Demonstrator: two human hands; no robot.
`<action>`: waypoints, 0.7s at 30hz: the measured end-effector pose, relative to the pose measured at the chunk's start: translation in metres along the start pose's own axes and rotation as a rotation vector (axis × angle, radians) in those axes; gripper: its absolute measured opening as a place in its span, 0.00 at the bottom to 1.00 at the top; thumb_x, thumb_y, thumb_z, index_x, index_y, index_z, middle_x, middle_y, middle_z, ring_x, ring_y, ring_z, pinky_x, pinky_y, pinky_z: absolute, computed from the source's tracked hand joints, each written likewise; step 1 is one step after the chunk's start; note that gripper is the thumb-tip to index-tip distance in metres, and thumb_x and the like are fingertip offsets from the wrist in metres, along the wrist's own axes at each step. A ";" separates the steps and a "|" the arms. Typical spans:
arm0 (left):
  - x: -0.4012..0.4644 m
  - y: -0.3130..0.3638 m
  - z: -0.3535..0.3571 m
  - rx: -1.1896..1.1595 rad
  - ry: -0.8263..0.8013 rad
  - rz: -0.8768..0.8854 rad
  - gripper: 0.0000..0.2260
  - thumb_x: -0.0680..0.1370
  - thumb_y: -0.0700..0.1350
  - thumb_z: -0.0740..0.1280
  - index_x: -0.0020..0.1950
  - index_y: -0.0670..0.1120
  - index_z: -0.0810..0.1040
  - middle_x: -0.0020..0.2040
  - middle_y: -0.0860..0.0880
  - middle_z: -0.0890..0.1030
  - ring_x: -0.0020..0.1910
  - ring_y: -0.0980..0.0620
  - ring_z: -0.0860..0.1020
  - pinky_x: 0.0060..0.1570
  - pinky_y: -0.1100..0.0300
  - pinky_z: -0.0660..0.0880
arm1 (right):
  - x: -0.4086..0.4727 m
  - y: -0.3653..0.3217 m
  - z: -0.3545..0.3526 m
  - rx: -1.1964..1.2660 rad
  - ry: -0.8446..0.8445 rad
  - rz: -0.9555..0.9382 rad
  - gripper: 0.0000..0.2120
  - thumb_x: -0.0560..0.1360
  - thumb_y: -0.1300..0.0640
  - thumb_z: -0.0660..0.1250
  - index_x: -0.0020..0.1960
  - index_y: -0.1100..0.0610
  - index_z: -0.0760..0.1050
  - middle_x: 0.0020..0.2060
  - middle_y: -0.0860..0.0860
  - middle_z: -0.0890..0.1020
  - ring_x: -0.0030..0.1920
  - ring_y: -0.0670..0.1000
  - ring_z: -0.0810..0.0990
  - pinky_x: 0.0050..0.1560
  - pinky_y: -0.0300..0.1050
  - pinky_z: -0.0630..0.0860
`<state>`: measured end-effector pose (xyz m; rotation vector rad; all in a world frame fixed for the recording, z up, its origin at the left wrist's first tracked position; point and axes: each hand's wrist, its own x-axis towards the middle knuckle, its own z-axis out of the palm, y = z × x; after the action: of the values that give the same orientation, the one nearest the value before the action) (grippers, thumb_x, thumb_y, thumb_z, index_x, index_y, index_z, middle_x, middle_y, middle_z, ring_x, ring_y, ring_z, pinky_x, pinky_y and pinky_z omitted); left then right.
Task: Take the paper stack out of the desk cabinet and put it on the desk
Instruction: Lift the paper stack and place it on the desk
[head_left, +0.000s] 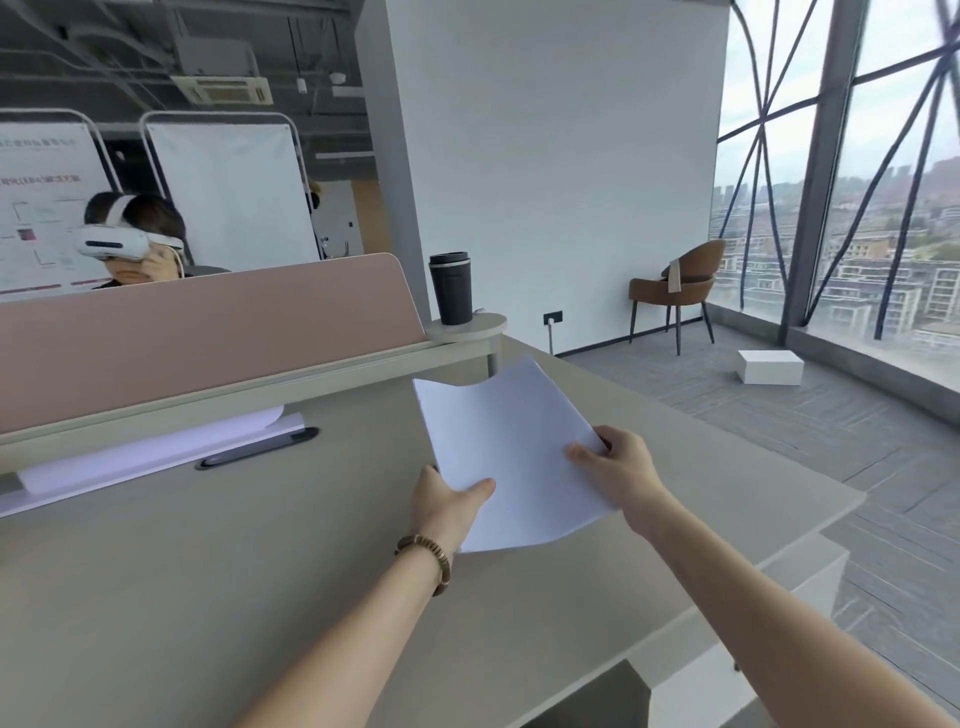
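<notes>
A thin white paper stack (511, 447) hangs just above the beige desk (208, 561), its far edge curling upward. My left hand (447, 506) grips its near left edge, thumb on top. My right hand (615, 470) pinches the right edge. The stack is over the right half of the desk. The top of the desk cabinet (727, 613) shows below the desk's right edge; its door or drawers are out of view.
More white sheets (156, 452) lie under the pink divider (208, 332) at the back, beside a dark cable slot (257, 449). A black tumbler (451, 288) stands on a small round shelf. A person with a headset sits beyond the divider. A brown chair and white box are on the floor at right.
</notes>
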<state>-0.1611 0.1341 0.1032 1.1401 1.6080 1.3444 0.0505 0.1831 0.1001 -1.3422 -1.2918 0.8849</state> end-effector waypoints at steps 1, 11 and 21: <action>0.004 0.002 0.009 0.012 -0.005 -0.002 0.18 0.70 0.44 0.77 0.55 0.43 0.74 0.51 0.49 0.83 0.48 0.49 0.82 0.43 0.56 0.78 | 0.010 0.001 -0.004 -0.028 0.000 0.006 0.06 0.68 0.57 0.71 0.40 0.60 0.78 0.36 0.52 0.78 0.38 0.54 0.76 0.39 0.47 0.72; 0.052 0.009 0.066 0.291 -0.067 0.068 0.12 0.74 0.39 0.70 0.37 0.47 0.67 0.36 0.50 0.75 0.30 0.52 0.73 0.12 0.66 0.67 | 0.089 0.033 -0.022 -0.264 -0.012 -0.003 0.05 0.72 0.58 0.70 0.41 0.60 0.78 0.34 0.52 0.77 0.38 0.56 0.74 0.36 0.44 0.68; 0.112 0.001 0.097 0.354 -0.010 0.051 0.09 0.69 0.45 0.68 0.38 0.45 0.69 0.31 0.51 0.74 0.24 0.52 0.71 0.21 0.67 0.65 | 0.161 0.054 -0.023 -0.424 -0.033 0.019 0.10 0.71 0.56 0.71 0.37 0.60 0.74 0.32 0.52 0.74 0.36 0.55 0.71 0.33 0.45 0.63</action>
<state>-0.1083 0.2714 0.0868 1.3994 1.8699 1.1091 0.1090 0.3417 0.0752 -1.6724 -1.5528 0.6681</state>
